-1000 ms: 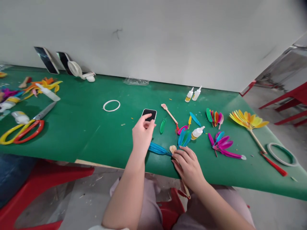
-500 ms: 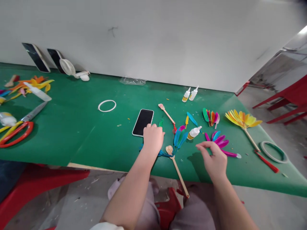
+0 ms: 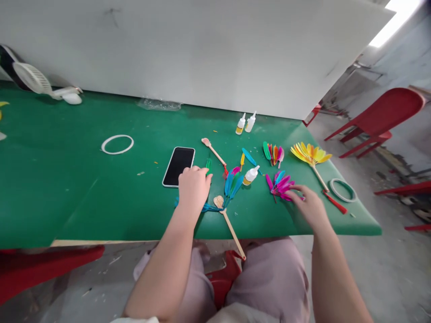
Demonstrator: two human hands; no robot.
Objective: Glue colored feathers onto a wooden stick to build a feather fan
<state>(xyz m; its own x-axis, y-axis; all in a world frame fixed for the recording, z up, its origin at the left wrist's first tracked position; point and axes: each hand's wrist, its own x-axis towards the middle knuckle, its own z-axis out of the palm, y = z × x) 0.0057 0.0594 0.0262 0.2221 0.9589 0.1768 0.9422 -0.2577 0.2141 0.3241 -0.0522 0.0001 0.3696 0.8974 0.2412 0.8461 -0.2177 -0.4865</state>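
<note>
My left hand [image 3: 193, 188] is closed, knuckles up, beside the phone [image 3: 179, 166] and over some blue feathers [image 3: 210, 207]; its fingertips are hidden, with a green feather [image 3: 208, 165] just past them. A wooden stick with a round head [image 3: 233, 233] lies partly over the table edge, and blue feathers [image 3: 232, 185] fan out above its head. At the right, my right hand [image 3: 308, 204] has its thumb and fingers around the end of a magenta feather [image 3: 285, 185] in a loose pile with a blue one.
A glue bottle [image 3: 249, 176] leans near the blue feathers; two more bottles [image 3: 240, 124] stand behind. A second stick [image 3: 214, 151], multicoloured feathers [image 3: 273, 153], a yellow feather fan [image 3: 310, 154], a tape roll [image 3: 342, 190] and a white ring [image 3: 117, 144] lie on the green table [image 3: 84, 179].
My right hand has moved right and onto the magenta feathers, which sit closer together. My left hand stays by the phone. The view has turned right.
</note>
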